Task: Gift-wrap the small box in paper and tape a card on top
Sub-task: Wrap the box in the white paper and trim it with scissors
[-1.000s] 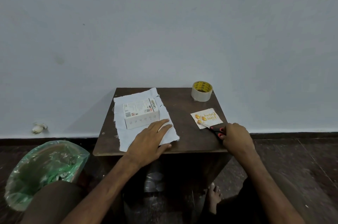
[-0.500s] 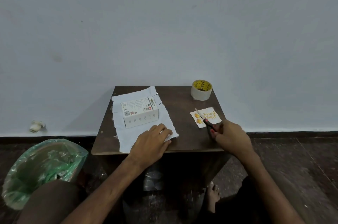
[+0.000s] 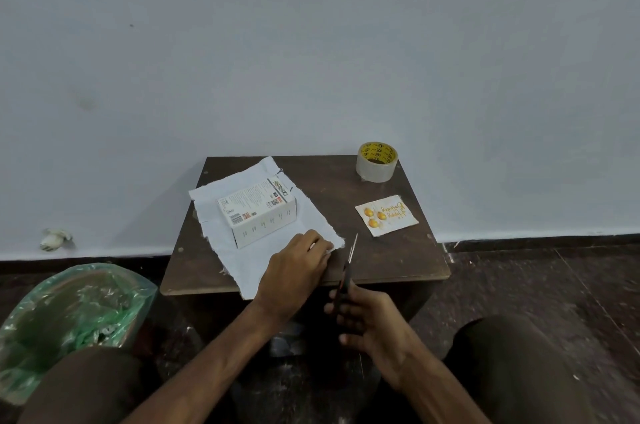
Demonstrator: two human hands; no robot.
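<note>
Now pinching the near corner of the paper [image 3: 247, 259] with the left hand [image 3: 298, 267], gripping scissors [image 3: 348, 271] in the right hand [image 3: 369, 319]. Likely thin, tearable: lift by edges round the box [image 3: 258, 212], mid-sheet on the table [image 3: 381, 257].

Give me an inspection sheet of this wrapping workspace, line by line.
Surface: small dark brown wooden table, scuffed.
Job's things: white printed cardboard box on ragged white paper sheet; clear tape roll with yellow core; cream card with orange balls.
Clutter: white crumpled lump on floor by wall.
Hands: left hand pinches the paper's near corner; right hand grips dark-handled metal scissors.
Cables: nothing seen.
Surroundings: grey wall; dark floor; bin with green plastic liner.
</note>
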